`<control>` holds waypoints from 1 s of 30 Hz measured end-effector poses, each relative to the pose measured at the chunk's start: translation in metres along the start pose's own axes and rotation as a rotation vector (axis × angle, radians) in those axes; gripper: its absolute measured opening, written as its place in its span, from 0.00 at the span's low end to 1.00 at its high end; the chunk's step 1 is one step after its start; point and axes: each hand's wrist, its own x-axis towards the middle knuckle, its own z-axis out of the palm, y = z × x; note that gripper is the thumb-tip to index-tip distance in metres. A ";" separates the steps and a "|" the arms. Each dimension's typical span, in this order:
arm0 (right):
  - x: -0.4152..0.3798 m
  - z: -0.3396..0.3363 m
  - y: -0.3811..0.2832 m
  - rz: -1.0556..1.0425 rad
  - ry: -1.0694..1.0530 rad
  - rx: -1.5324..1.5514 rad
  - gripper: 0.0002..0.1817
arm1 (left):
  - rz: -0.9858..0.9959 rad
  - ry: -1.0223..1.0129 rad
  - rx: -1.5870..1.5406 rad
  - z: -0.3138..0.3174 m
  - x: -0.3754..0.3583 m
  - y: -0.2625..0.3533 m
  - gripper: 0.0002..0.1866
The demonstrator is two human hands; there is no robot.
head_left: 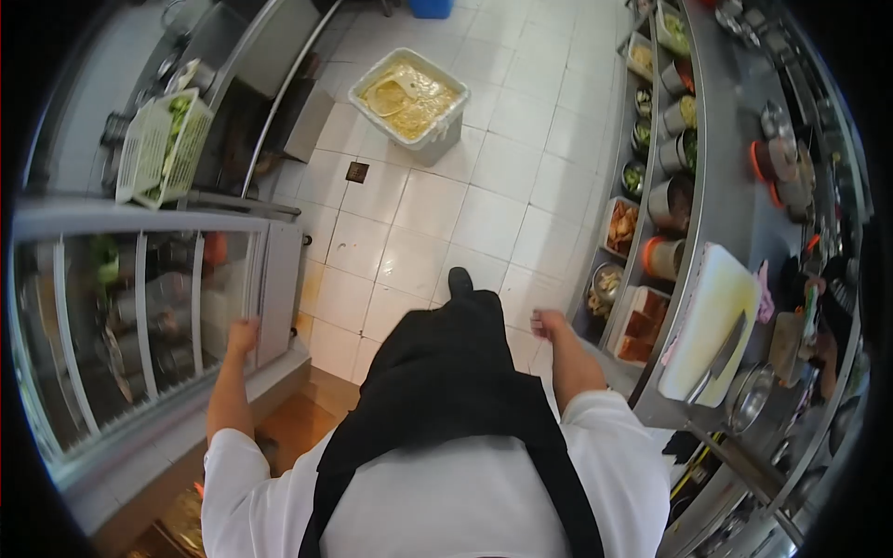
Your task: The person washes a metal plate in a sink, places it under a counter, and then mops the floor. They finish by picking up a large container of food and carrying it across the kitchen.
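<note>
My left hand [244, 337] is closed in a loose fist beside the edge of a glass-fronted fridge [265, 288], overlapping its frame in this view. Nothing shows in its fingers. My right hand [549, 323] hangs with bent, slightly parted fingers and holds nothing visible. It is nearest the shelves of the steel counter [693, 195] on the right. On the floor ahead stands a pale square tub [437, 147] of yellowish food [423, 100], with a light-coloured scoop or bowl [386, 96] lying in it.
One shoe [459, 282] steps on the white tiled floor [428, 219]. Food containers [665, 203] line the counter shelves. Above them lie a cutting board [712, 321] and knife [724, 358]. A white basket of greens [158, 149] stands at left. A blue container [430, 7] is farther ahead.
</note>
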 end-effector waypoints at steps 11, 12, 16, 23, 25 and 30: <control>0.003 0.211 -0.317 -0.328 -0.182 0.101 0.17 | 0.240 0.005 0.730 0.030 0.132 0.140 0.18; 0.011 0.222 -0.336 -0.349 -0.192 0.117 0.18 | 0.333 0.122 0.650 0.025 0.158 0.188 0.16; 0.030 0.269 -0.383 -0.333 -0.178 0.284 0.17 | 0.690 0.549 0.777 -0.036 0.295 0.369 0.12; 0.127 0.339 -0.448 -0.336 -0.095 0.469 0.22 | 0.660 1.139 1.119 -0.185 0.439 0.534 0.23; 0.150 0.350 -0.463 -0.382 -0.033 0.503 0.25 | 0.472 1.057 1.091 -0.198 0.459 0.541 0.23; 0.190 0.380 -0.501 -0.399 0.229 0.495 0.27 | 0.663 1.102 0.964 -0.223 0.550 0.494 0.21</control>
